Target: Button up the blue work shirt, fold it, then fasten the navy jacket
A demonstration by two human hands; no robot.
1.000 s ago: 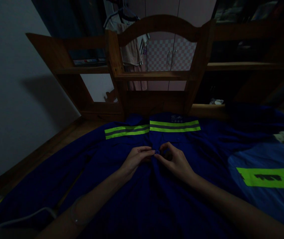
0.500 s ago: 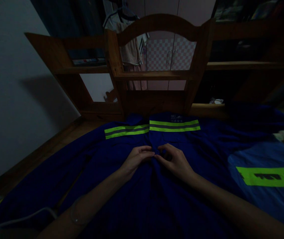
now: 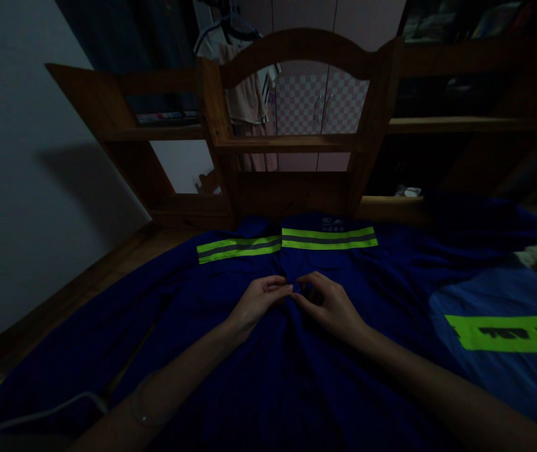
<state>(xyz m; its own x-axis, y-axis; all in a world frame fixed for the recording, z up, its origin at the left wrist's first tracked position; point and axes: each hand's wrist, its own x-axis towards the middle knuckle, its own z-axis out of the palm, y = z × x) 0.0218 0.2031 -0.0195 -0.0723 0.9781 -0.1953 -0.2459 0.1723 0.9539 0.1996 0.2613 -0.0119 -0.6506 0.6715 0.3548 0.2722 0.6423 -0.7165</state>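
Note:
A dark blue work shirt [image 3: 230,351] with two yellow-green reflective stripes [image 3: 287,242] lies spread out in front of me in dim light. My left hand [image 3: 261,300] and my right hand [image 3: 327,302] meet at the shirt's front seam, just below the stripes. Both pinch the cloth with fingertips pressed together. Their tips nearly touch at the placket. A small button shows faintly between them.
A wooden bed frame with an arched headboard [image 3: 296,119] stands behind the shirt. A lighter blue garment with a yellow-green band [image 3: 508,333] lies at the right. A white cable [image 3: 37,414] runs along the lower left. The grey wall [image 3: 14,188] is at the left.
Both hands stay pinched at the same spot on the shirt front. The fingers have drawn slightly closer, covering more of the button.

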